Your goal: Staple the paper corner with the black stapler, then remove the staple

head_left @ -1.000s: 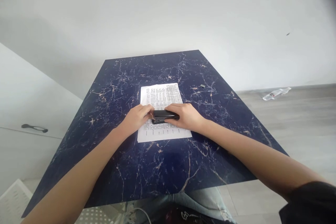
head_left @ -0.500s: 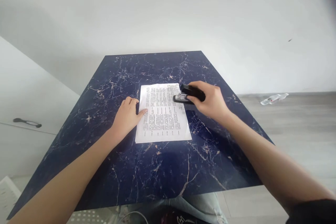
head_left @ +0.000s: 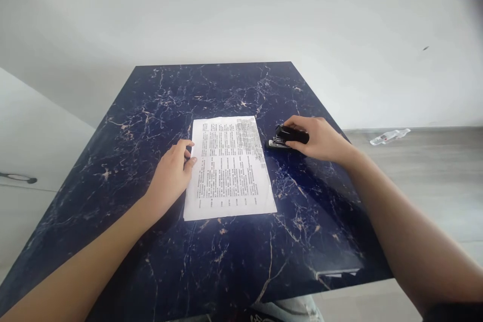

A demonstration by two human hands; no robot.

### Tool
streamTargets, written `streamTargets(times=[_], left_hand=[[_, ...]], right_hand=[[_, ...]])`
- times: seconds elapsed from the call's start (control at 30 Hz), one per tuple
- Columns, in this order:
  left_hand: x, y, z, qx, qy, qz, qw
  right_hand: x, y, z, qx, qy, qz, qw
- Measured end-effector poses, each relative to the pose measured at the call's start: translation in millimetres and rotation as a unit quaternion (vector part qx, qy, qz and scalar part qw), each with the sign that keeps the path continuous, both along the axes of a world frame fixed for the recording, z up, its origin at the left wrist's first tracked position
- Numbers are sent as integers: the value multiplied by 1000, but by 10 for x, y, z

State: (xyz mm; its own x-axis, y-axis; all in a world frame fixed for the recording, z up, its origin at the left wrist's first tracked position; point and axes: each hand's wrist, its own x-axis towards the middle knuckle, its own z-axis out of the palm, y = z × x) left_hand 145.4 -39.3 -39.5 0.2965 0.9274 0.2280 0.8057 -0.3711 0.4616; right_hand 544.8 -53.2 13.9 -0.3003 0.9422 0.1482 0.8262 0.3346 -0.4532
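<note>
A printed white sheet of paper [head_left: 229,166] lies flat in the middle of a dark blue marble-patterned table [head_left: 211,261]. My left hand [head_left: 170,177] rests at the sheet's left edge, fingers loosely bent and touching the paper, holding nothing. To the right of the sheet, a black stapler [head_left: 287,137] sits on the table top, and my right hand [head_left: 320,138] is wrapped over it from the right.
A white wall stands behind the table. White cabinet fronts with a dark handle [head_left: 17,178] are at the left. A clear plastic bottle [head_left: 388,136] lies on the grey floor at the right.
My right hand carried the stapler off the middle of the paper to the table on the sheet's right. My left hand slid from the stapler to the paper's left edge.
</note>
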Motion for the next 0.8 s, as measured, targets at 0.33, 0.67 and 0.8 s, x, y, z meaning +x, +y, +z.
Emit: streamTargets(times=[0.33,0.67,0.8], left_hand=[[59,-55,74,2,51,34,998],[101,-92,31,37,66,29,997],[108,-90,35,31,72,12,997]], right_hand=[[-210,32,-210,42,-100,-34,993],[-260,10,-198,53,-105,-41,992],[-281,-1,-195,48,-100,-24,994]])
